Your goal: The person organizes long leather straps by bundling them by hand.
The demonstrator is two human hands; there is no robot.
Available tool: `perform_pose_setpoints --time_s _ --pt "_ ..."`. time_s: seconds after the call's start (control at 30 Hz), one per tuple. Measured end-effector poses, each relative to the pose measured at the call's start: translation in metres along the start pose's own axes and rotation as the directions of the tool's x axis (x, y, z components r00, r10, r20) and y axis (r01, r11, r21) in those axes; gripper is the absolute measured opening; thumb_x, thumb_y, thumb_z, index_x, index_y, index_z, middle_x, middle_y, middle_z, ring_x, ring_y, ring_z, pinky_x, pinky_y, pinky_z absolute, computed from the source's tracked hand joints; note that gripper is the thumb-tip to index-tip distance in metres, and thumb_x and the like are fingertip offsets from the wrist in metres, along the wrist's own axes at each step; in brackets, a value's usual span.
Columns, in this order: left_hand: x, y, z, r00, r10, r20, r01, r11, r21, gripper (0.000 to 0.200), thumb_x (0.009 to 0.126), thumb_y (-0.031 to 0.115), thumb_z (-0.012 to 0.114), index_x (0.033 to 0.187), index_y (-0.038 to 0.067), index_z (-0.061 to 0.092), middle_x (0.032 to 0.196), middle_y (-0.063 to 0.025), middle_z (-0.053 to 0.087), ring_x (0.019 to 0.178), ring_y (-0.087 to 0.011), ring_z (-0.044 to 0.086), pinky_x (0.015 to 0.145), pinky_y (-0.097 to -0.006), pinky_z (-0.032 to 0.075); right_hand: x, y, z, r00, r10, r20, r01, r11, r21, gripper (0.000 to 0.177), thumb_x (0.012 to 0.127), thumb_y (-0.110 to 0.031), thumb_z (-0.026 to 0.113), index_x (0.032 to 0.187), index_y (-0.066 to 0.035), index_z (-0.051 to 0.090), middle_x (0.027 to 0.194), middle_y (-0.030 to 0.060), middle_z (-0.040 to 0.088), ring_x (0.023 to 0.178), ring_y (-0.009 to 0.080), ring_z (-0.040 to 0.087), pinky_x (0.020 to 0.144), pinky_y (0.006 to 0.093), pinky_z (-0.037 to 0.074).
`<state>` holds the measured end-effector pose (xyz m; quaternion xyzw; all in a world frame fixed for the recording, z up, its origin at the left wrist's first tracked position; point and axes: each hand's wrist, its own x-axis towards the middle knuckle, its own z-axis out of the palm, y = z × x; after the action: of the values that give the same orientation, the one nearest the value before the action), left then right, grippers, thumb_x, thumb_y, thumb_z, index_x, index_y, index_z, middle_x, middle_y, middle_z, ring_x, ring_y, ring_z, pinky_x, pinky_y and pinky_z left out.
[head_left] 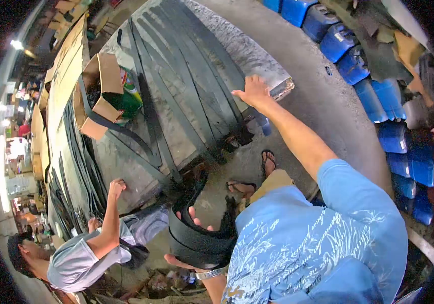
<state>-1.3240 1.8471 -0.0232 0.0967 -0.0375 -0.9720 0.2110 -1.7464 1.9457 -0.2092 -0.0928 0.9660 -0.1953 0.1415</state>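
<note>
My left hand [192,219], with a metal watch at the wrist, is closed around a thick looped bundle of black rubber strips [199,245] in front of my body. Out at the table's near corner, my right hand [255,91] has its thumb spread and its fingers laid over the edge of the dark strips. Long flat rubber strips [186,86] lie across the table [125,175], and several ends hang over its edge. What the right fingertips touch is partly hidden.
A cardboard box [110,73] with a green package stands on the table. At the left, a co-worker in a grey shirt [77,263] has a hand [117,187] near the table, beside more hanging strips [75,162]. Blue jerrycans [338,43] line the right side.
</note>
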Motion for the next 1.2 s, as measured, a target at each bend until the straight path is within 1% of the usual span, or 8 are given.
perform_pose_setpoints --time_s 0.23,0.33,0.53,0.6,0.67,0.7,1.03,1.2 --pt "-0.006 0.001 -0.019 0.989 0.137 0.046 -0.139 0.989 0.043 0.109 0.083 0.057 0.067 0.157 0.012 0.002 0.162 -0.0198 -0.004 0.143 -0.0400 0.029 0.115 -0.0595 0.025 0.026 -0.006 0.004 0.995 0.031 0.099 -0.033 0.999 0.014 0.058 0.079 -0.024 0.068 0.126 0.001 0.045 0.128 0.0235 0.055 0.117 0.0413 0.058 0.096 0.0486 0.049" --pt "-0.010 0.004 -0.020 0.982 0.178 0.059 -0.179 0.984 0.004 0.108 0.083 0.059 0.065 0.157 0.011 0.003 0.162 -0.0211 -0.002 0.142 -0.0399 0.031 0.114 -0.0594 0.027 0.036 -0.012 0.009 0.997 0.059 0.042 -0.060 0.998 0.028 0.063 0.074 -0.028 0.073 0.124 0.002 0.049 0.123 0.0262 0.060 0.117 0.0429 0.056 0.095 0.0463 0.049" --pt "-0.019 0.016 -0.022 0.967 0.242 0.077 -0.232 0.966 -0.117 0.108 0.082 0.059 0.066 0.157 0.012 0.005 0.161 -0.0229 0.000 0.140 -0.0394 0.035 0.112 -0.0591 0.030 -0.005 -0.080 -0.061 0.948 -0.125 0.293 -0.105 0.746 0.657 0.067 0.068 -0.027 0.068 0.120 0.011 0.049 0.106 0.0236 0.064 0.096 0.0325 0.063 0.084 0.0406 0.049" --pt "-0.025 0.030 -0.027 0.969 0.240 0.061 -0.236 0.970 -0.061 0.109 0.081 0.057 0.069 0.157 0.011 0.006 0.161 -0.0243 0.001 0.139 -0.0396 0.037 0.111 -0.0590 0.032 0.011 -0.065 -0.023 0.966 -0.188 0.180 0.065 0.844 0.533 0.044 0.071 -0.021 0.069 0.102 0.009 0.062 0.093 0.0204 0.069 0.084 0.0307 0.068 0.073 0.0392 0.053" --pt "-0.026 0.037 -0.036 0.967 0.238 0.086 -0.235 0.971 -0.047 0.110 0.080 0.057 0.070 0.157 0.010 0.007 0.160 -0.0250 0.002 0.139 -0.0395 0.037 0.111 -0.0594 0.032 0.035 -0.030 0.042 0.998 -0.037 0.050 0.025 0.975 0.220 0.054 0.074 -0.023 0.069 0.116 0.009 0.056 0.110 0.0279 0.066 0.105 0.0385 0.065 0.087 0.0431 0.052" --pt "-0.027 0.040 -0.039 0.967 0.236 0.096 -0.233 0.971 -0.044 0.110 0.080 0.057 0.070 0.156 0.009 0.007 0.160 -0.0253 0.002 0.139 -0.0394 0.037 0.110 -0.0597 0.033 0.030 -0.026 0.045 0.999 -0.012 0.042 0.003 0.979 0.206 0.063 0.075 -0.027 0.070 0.124 0.008 0.051 0.123 0.0318 0.059 0.120 0.0431 0.056 0.099 0.0461 0.046" --pt "-0.043 0.081 -0.063 0.972 0.231 0.042 -0.226 0.968 -0.106 0.110 0.079 0.054 0.071 0.156 0.007 0.008 0.162 -0.0205 0.003 0.141 -0.0392 0.033 0.113 -0.0600 0.029 0.007 -0.079 0.040 0.984 0.052 0.172 -0.071 0.992 0.107 0.076 0.081 -0.036 0.073 0.131 0.012 0.041 0.129 0.0328 0.054 0.121 0.0439 0.054 0.102 0.0450 0.044" --pt "-0.046 0.100 -0.067 0.965 0.262 -0.007 -0.261 0.958 -0.121 0.108 0.080 0.054 0.070 0.156 0.007 0.009 0.162 -0.0208 0.003 0.142 -0.0393 0.031 0.114 -0.0590 0.028 -0.005 -0.103 0.054 0.984 -0.056 0.171 -0.007 0.938 0.347 0.078 0.075 -0.031 0.078 0.128 0.013 0.042 0.122 0.0290 0.058 0.114 0.0378 0.059 0.098 0.0424 0.046"
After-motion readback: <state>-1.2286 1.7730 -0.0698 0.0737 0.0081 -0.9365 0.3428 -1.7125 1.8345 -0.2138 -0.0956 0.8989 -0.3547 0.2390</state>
